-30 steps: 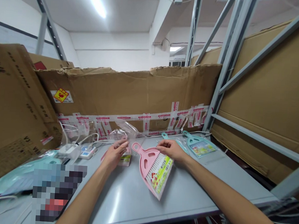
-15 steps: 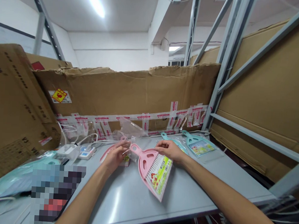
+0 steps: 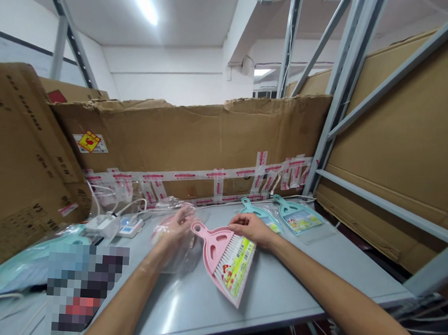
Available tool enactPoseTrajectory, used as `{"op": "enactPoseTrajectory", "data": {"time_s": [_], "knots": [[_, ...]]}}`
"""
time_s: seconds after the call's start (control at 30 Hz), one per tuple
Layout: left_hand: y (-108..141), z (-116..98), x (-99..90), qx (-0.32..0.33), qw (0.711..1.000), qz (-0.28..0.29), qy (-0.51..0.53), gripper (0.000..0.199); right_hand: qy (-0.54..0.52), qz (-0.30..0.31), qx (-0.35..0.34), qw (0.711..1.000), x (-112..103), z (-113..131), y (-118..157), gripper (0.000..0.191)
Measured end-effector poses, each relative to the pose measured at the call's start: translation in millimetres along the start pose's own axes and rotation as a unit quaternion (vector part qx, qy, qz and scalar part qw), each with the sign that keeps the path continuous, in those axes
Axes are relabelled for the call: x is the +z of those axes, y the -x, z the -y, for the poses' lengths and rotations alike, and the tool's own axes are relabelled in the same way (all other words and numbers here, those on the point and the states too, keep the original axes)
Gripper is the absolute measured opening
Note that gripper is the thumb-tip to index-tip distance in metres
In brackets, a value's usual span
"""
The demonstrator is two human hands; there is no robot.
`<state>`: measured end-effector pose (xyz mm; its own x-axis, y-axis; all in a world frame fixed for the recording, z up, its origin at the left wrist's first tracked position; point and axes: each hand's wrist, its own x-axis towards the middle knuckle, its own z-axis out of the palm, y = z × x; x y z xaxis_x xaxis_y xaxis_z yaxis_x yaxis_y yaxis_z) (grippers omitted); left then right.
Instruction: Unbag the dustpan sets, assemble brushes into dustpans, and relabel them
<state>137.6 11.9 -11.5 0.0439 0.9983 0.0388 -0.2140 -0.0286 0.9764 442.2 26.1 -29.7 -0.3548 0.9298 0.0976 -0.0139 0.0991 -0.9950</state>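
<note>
"Head view: what's the right hand (image 3: 251, 229) up to?"

"Fingers narrow, pinching the pink pan (image 3: 214, 248) by its edge, brush (image 3: 237, 259) nested in it, over the table (image 3: 284, 292)!"

"Left hand (image 3: 175, 227)?"

"Blurred, but holding a clear bag (image 3: 184, 261), left of the pan! Two teal pans (image 3: 288, 208) lie behind the right."

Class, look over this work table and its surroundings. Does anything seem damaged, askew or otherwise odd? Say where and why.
The cardboard panel behind the table looks damaged: its top edge is ragged, and uneven tape strips cover its lower part, like patching.
</note>
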Motion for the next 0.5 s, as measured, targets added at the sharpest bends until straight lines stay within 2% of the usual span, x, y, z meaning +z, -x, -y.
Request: {"op": "enactPoseTrajectory", "data": {"time_s": [0.1,0.17,0.3,0.4,0.5], "knots": [[5,-7,5.4,0.001,1.000,0.025,0.006,0.051,-0.006,-0.020,-0.012,1.000,-1,-3,-2,0.052],[9,-12,9.2,-0.035,0.997,0.066,0.028,0.046,-0.004,-0.030,-0.023,0.999,-2,-4,-4,0.052],[14,-17,13.3,-0.097,0.985,0.117,0.080,0.047,0.023,-0.039,-0.043,0.998,-3,-1,-2,0.048],[13,-10,11.3,-0.135,0.981,0.129,0.061,0.054,0.033,-0.030,-0.042,0.998,-2,2,1,0.048],[10,1,7.7,-0.182,0.971,0.150,0.039,0.060,0.004,0.002,-0.026,1.000,2,4,5,0.058]]}}
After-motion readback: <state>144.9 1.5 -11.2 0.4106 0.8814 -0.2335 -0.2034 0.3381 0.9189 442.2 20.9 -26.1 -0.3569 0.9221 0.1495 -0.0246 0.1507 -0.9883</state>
